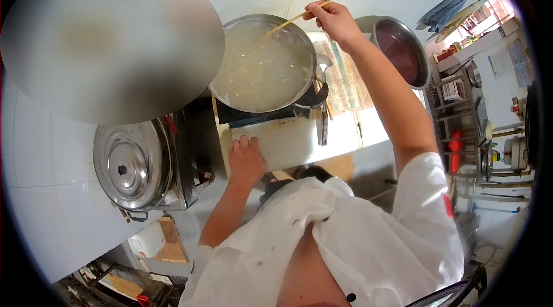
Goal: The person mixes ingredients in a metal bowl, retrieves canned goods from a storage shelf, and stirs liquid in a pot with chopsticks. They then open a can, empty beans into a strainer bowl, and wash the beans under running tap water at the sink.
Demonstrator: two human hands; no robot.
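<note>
A wide metal pot [262, 70] of cloudy, bubbling liquid stands on a dark stove at the counter. My right hand [332, 21], beyond the pot's right rim, is closed on long wooden chopsticks [296, 19], whose tips reach down into the liquid. On the near edge of the white counter [282, 142] rests my left hand [246, 157], below the pot, with nothing visible in it and its fingers slightly apart. A ladle [324, 99] lies right of the pot, beside a striped cloth [345, 76].
At the right is a metal basin [426, 70] of dark reddish liquid. A large lidded pot [129, 163] stands at the left. Metal shelving [455, 111] runs along the right side. A blurred patch covers the upper left.
</note>
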